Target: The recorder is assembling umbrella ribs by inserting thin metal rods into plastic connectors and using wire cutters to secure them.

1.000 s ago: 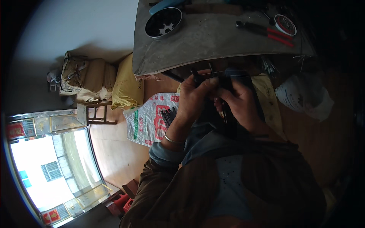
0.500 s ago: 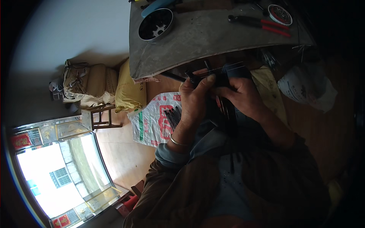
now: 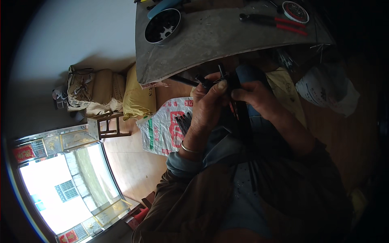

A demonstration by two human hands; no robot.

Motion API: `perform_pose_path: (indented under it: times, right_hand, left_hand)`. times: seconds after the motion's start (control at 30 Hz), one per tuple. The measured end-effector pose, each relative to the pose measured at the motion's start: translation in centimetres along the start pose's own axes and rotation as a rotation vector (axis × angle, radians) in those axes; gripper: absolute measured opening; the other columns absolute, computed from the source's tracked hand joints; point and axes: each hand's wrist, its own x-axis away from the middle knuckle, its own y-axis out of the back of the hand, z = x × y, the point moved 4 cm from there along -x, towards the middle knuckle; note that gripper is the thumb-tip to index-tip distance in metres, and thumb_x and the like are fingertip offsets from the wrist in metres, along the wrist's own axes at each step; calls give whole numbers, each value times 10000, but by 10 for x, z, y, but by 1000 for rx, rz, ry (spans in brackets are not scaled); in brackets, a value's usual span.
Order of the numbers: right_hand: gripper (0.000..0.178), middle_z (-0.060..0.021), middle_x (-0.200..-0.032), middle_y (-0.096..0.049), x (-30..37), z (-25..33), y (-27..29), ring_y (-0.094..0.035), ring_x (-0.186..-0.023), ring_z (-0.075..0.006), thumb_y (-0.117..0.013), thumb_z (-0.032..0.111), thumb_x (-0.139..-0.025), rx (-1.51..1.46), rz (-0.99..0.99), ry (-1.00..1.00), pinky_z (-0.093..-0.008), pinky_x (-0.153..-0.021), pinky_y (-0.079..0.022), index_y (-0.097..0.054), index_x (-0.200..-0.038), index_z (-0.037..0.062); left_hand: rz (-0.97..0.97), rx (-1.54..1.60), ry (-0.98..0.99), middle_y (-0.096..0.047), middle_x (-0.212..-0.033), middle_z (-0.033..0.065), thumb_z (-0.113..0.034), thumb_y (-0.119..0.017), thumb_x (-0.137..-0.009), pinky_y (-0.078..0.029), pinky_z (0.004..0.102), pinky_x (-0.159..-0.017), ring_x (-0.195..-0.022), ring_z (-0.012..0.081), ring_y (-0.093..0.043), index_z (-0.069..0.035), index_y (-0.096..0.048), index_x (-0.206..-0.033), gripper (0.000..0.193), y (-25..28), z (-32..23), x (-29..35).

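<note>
My left hand point(image 3: 207, 97) is closed at chest front, its thumb pressed on a dark rod-like piece point(image 3: 221, 71) that stands up from the grip. A short black tubular part point(image 3: 202, 81) with a knobbed end pokes out by the left fingers. Close beside it my right hand point(image 3: 257, 97) has its fingers curled and thumb bent against a dark mass; what it grips is hidden in shadow. Long dark rods point(image 3: 252, 174) hang below the hands over my lap. More thin dark rods point(image 3: 184, 121) lie by my left wrist.
Ahead is a grey worktable point(image 3: 210, 38) with a bowl point(image 3: 164, 41) of black parts, red-handled pliers point(image 3: 279, 21) and a small dish point(image 3: 285, 7) of metal bits. Printed white sacking point(image 3: 160, 127), a yellow sack point(image 3: 137, 93) and a wooden stool point(image 3: 95, 128) are left; a plastic bag point(image 3: 324, 87) is right.
The thin bright wires that stretched rightward above my hands no longer show there. My right hand has shifted slightly, its thumb now more bent; the left hand keeps its grip.
</note>
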Motion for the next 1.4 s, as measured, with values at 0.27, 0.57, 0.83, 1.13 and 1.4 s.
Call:
perform_pose_path:
  times: [0.27, 0.57, 0.83, 1.13, 1.4]
  right_hand:
    - [208, -36, -812, -663, 4, 5, -5, -614, -760, -85, -624, 183, -887, 162, -64, 122, -240, -677, -489, -667, -932, -15]
    - [229, -46, -825, -653, 5, -5, 1, -617, -752, -105, -597, 193, -908, 39, 45, -8, -248, -679, -497, -650, -967, -21]
    - [309, 51, -634, -519, 8, -6, -9, -457, -581, -27, -647, 317, -886, 74, -126, 131, -225, -510, -360, -650, -816, 17]
    - [251, -40, -750, -644, 7, 0, -13, -604, -668, -90, -595, 236, -925, 132, -94, 145, -228, -593, -482, -639, -924, -11]
    - [236, -41, -768, -656, 3, -1, -10, -609, -685, -87, -601, 216, -921, 155, -64, 157, -227, -613, -481, -647, -910, -15]
  left_hand:
    - [-20, 44, 1, -584, -725, -9, -139, -640, -879, -412, 205, -550, -600, 59, -505, -21, -610, -1102, 253, 2, 2, -1]
    - [73, 93, 8, -579, -719, -13, -136, -638, -881, -391, 199, -532, -587, 59, -492, -40, -613, -1085, 227, 2, 2, 1]
    - [29, 45, -24, -576, -731, -13, -131, -629, -889, -380, 199, -519, -592, 57, -492, -41, -611, -1094, 224, 2, 5, 2]
    - [-15, 82, -51, -580, -743, -19, -139, -632, -892, -386, 194, -518, -594, 48, -486, -39, -607, -1118, 248, 6, 7, 1]
    - [-90, 30, -75, -579, -736, -22, -144, -638, -891, -379, 191, -513, -589, 45, -484, -42, -610, -1103, 237, 3, 9, 2]
